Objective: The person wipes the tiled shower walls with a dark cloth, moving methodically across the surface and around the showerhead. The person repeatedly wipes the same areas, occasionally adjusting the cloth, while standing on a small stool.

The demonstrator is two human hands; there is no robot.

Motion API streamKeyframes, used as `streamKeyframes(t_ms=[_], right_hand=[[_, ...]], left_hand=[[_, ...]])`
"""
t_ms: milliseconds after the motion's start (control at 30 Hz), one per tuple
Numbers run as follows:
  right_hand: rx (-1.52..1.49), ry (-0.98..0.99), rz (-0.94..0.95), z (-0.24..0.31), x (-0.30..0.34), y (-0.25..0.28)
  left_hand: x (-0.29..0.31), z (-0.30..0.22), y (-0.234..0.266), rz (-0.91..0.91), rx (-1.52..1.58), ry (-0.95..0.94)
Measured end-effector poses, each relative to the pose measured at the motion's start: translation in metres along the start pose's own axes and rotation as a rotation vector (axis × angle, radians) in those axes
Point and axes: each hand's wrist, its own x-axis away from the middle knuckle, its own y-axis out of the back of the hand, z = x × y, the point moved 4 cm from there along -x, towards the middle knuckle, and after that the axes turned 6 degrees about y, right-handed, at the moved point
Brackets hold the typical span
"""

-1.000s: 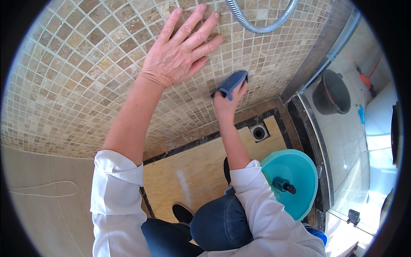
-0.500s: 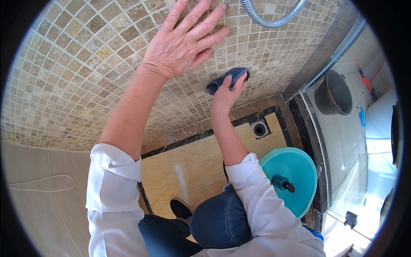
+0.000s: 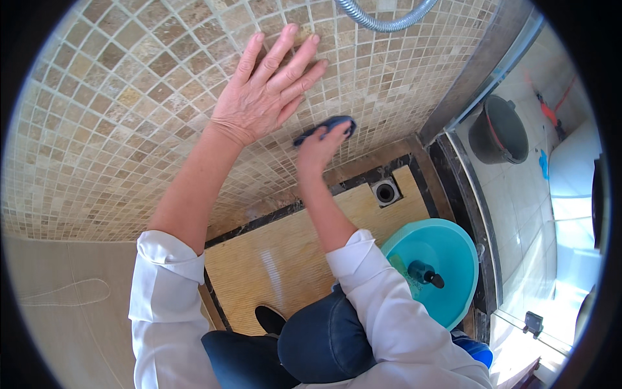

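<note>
My left hand (image 3: 259,97) rests flat on the mosaic-tiled wall (image 3: 155,117), fingers spread and holding nothing. Lower and to the right, my right hand (image 3: 319,148) presses a dark blue cloth (image 3: 335,121) against the small brown and beige tiles. Its fingers are bunched over the cloth and slightly blurred. Both white sleeves are rolled up toward the elbows. Beside my right arm, a turquoise basin (image 3: 457,259) holds a dark bottle with a black top (image 3: 426,275) and something green, partly hidden by my sleeve.
A square floor drain (image 3: 385,192) lies near the wall's foot. The metal shower hose (image 3: 387,26) loops down at the top. Beyond the raised dark sill (image 3: 463,194) and glass stands a dark bucket (image 3: 497,133). My dark shoe (image 3: 269,319) is on the ribbed yellowish floor (image 3: 259,259).
My right hand and the cloth have shifted left and slightly down along the tiles. The left hand stays spread on the wall; the whole view has tilted a little.
</note>
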Motion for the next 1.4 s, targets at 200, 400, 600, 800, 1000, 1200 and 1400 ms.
streamKeyframes(t_ms=[200, 400, 600, 800, 1000, 1200, 1400], right_hand=[[-0.162, -0.281, 0.023, -0.044, -0.008, 0.011], [-0.018, -0.287, 0.021, -0.071, -0.002, -0.001], [-0.311, -0.56, -0.142, -0.142, -0.035, 0.025], [-0.111, -0.503, 0.008, -0.096, -0.019, 0.029], [-0.271, -0.574, -0.189, -0.164, -0.104, 0.055], [0.038, -0.283, -0.086, -0.105, -0.05, 0.031], [-0.093, -0.192, -0.167, -0.116, -0.121, 0.062]], left_hand=[[0.004, -0.005, -0.004, -0.021, -0.012, 0.015], [-0.001, -0.012, -0.005, -0.095, 0.177, 0.044], [-0.002, -0.012, 0.004, -0.013, 0.136, -0.02], [0.003, -0.023, -0.009, -0.091, 0.124, 0.034], [-0.004, -0.031, -0.017, -0.059, 0.012, -0.028], [0.009, -0.033, -0.024, -0.031, -0.022, -0.01], [-0.009, -0.033, -0.019, -0.062, -0.044, -0.039]])
